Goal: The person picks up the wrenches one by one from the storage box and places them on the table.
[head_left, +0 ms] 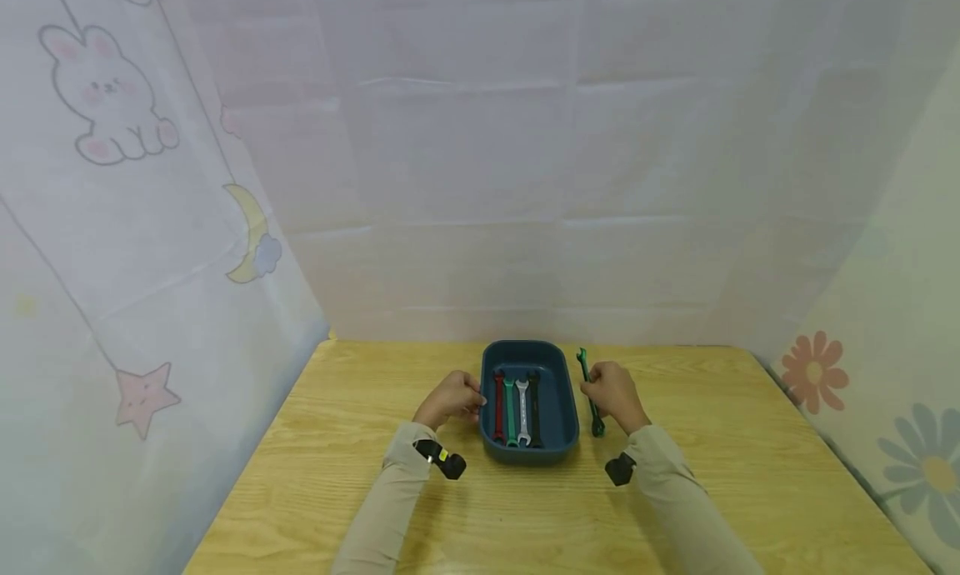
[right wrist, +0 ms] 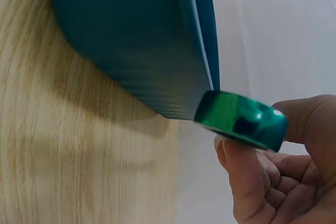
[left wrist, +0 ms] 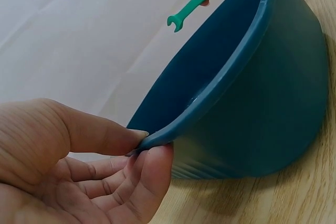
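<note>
A dark blue plastic bin [head_left: 564, 408] stands on the table, holding a red wrench [head_left: 498, 408], a green wrench [head_left: 511, 412], a silver wrench [head_left: 523, 412] and a black wrench [head_left: 534, 412] side by side. My left hand [head_left: 453, 398] pinches the bin's left rim, thumb on the inside and fingers outside, as the left wrist view shows. Just beyond the bin's right side, my right hand [head_left: 617, 393] grips another green wrench [head_left: 595, 410] by its middle. Its open-ended jaw points away from me in the head view; the near end [right wrist: 236, 119] looms large in the right wrist view.
The wooden table [head_left: 337, 492] extends around the bin on both sides and toward me. Behind it hangs a pale sheet [head_left: 480, 183], and printed cloth walls with a rabbit [head_left: 112, 100] and flowers [head_left: 813, 373] flank the table. A small black camera is strapped to each wrist.
</note>
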`<action>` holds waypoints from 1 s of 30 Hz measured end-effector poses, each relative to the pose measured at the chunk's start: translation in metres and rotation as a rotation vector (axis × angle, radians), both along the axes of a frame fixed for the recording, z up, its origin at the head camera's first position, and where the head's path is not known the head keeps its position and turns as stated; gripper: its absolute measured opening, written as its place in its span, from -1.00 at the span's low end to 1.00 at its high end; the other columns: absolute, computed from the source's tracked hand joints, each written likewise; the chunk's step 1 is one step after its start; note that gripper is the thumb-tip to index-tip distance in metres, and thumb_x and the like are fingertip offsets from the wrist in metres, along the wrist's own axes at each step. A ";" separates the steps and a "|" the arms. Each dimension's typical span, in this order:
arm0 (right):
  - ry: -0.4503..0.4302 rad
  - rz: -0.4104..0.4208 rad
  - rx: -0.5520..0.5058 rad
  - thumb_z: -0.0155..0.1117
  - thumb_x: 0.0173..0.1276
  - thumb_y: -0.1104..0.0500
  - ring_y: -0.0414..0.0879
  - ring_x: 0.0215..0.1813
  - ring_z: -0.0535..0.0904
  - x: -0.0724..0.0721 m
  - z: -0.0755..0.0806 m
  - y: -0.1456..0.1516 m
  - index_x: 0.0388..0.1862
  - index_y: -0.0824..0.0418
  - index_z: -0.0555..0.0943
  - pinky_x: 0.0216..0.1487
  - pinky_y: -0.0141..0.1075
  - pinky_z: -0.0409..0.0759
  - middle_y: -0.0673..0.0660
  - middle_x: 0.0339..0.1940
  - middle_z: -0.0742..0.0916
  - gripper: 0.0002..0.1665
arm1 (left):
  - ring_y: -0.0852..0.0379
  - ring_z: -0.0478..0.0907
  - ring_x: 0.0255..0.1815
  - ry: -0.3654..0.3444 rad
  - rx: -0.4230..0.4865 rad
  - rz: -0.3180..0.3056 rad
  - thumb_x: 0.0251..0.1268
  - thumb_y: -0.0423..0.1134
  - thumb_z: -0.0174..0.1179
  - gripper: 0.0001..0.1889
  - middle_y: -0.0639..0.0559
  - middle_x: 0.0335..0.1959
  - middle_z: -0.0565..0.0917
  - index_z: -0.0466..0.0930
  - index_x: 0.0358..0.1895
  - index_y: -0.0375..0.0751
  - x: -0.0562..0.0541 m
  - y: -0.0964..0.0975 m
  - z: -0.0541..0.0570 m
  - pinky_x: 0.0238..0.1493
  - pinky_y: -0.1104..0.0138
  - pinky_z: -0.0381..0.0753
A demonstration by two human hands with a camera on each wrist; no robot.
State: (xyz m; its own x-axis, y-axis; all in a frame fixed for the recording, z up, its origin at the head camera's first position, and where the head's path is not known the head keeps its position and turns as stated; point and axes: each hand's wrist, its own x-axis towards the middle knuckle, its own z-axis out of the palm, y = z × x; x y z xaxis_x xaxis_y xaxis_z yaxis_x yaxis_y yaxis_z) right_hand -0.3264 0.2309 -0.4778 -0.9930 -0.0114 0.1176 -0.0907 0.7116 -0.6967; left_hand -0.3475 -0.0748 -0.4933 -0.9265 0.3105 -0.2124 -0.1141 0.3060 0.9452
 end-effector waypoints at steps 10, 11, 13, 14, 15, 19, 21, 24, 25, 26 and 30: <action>0.004 0.002 0.014 0.30 0.30 0.32 -0.03 -0.68 0.63 -0.001 -0.003 0.004 -0.49 0.36 0.53 -0.65 -0.23 0.64 0.17 -0.60 0.65 -0.81 | 0.08 0.56 -0.52 -0.004 -0.002 0.005 0.30 -0.52 0.18 -0.71 -0.15 -0.39 0.60 0.47 0.03 -0.63 0.000 0.002 0.001 -0.25 0.06 0.75; 0.004 0.001 0.014 0.31 0.30 0.32 -0.03 -0.68 0.64 -0.001 -0.004 0.004 -0.47 0.36 0.54 -0.65 -0.23 0.64 0.17 -0.59 0.65 -0.82 | 0.07 0.56 -0.51 -0.003 -0.002 0.005 0.30 -0.52 0.19 -0.72 -0.16 -0.39 0.61 0.47 0.03 -0.63 -0.001 0.002 0.001 -0.24 0.06 0.75; 0.003 -0.002 0.015 0.31 0.30 0.31 -0.02 -0.68 0.64 -0.001 -0.005 0.005 -0.44 0.38 0.56 -0.65 -0.23 0.64 0.17 -0.58 0.66 -0.83 | 0.07 0.56 -0.50 -0.003 -0.002 0.006 0.30 -0.52 0.19 -0.72 -0.16 -0.38 0.61 0.47 0.03 -0.63 -0.002 0.002 0.000 -0.25 0.06 0.75; 0.003 -0.003 0.016 0.31 0.30 0.31 -0.01 -0.68 0.64 -0.001 -0.005 0.005 -0.44 0.38 0.56 -0.65 -0.22 0.64 0.18 -0.58 0.66 -0.83 | 0.07 0.56 -0.49 -0.002 -0.002 0.006 0.31 -0.52 0.19 -0.72 -0.16 -0.38 0.61 0.47 0.03 -0.63 -0.002 0.002 0.000 -0.25 0.07 0.75; 0.002 -0.004 0.019 0.31 0.30 0.31 -0.01 -0.68 0.64 -0.002 -0.006 0.005 -0.44 0.39 0.56 -0.66 -0.23 0.64 0.18 -0.59 0.66 -0.83 | 0.07 0.56 -0.49 -0.002 0.000 0.007 0.30 -0.53 0.19 -0.72 -0.15 -0.38 0.60 0.47 0.02 -0.63 -0.002 0.002 0.000 -0.27 0.09 0.75; -0.009 -0.005 0.021 0.30 0.30 0.31 -0.05 -0.69 0.62 0.000 -0.007 0.005 -0.45 0.38 0.56 -0.65 -0.23 0.64 0.17 -0.60 0.64 -0.83 | 0.09 0.55 -0.52 -0.005 0.007 0.008 0.29 -0.53 0.19 -0.71 -0.15 -0.40 0.59 0.46 0.02 -0.64 -0.001 0.002 0.000 -0.37 0.18 0.74; -0.010 -0.005 0.021 0.30 0.31 0.32 -0.07 -0.69 0.60 0.002 -0.007 0.004 -0.46 0.37 0.55 -0.65 -0.24 0.63 0.17 -0.60 0.64 -0.82 | 0.09 0.54 -0.54 -0.007 0.012 0.007 0.29 -0.53 0.18 -0.71 -0.15 -0.40 0.58 0.45 0.02 -0.64 -0.001 0.001 0.000 -0.40 0.20 0.73; -0.007 -0.007 0.017 0.29 0.31 0.32 -0.10 -0.70 0.58 0.003 -0.008 0.005 -0.47 0.37 0.55 -0.66 -0.24 0.63 0.17 -0.61 0.63 -0.82 | 0.10 0.53 -0.56 -0.014 0.015 0.005 0.29 -0.53 0.18 -0.71 -0.13 -0.41 0.57 0.44 0.02 -0.64 0.000 0.001 0.000 -0.42 0.23 0.71; -0.005 -0.008 0.017 0.29 0.31 0.33 -0.10 -0.70 0.58 0.003 -0.009 0.005 -0.47 0.37 0.55 -0.66 -0.24 0.63 0.16 -0.61 0.63 -0.83 | 0.10 0.53 -0.56 -0.016 0.016 0.004 0.29 -0.53 0.18 -0.71 -0.13 -0.42 0.57 0.44 0.02 -0.65 0.000 0.001 0.000 -0.42 0.23 0.71; -0.004 -0.007 0.017 0.29 0.31 0.33 -0.11 -0.70 0.58 0.003 -0.009 0.006 -0.47 0.37 0.55 -0.66 -0.24 0.63 0.16 -0.61 0.63 -0.83 | 0.10 0.53 -0.57 -0.011 0.015 0.003 0.28 -0.54 0.18 -0.71 -0.13 -0.43 0.56 0.44 0.01 -0.65 0.000 0.001 0.000 -0.43 0.24 0.71; -0.004 -0.006 0.022 0.28 0.30 0.33 -0.09 -0.69 0.60 0.003 -0.010 0.008 -0.43 0.40 0.56 -0.66 -0.24 0.63 0.19 -0.57 0.65 -0.85 | 0.10 0.53 -0.57 -0.009 0.015 0.001 0.29 -0.54 0.17 -0.71 -0.12 -0.44 0.56 0.43 0.01 -0.66 0.000 0.001 0.000 -0.48 0.28 0.69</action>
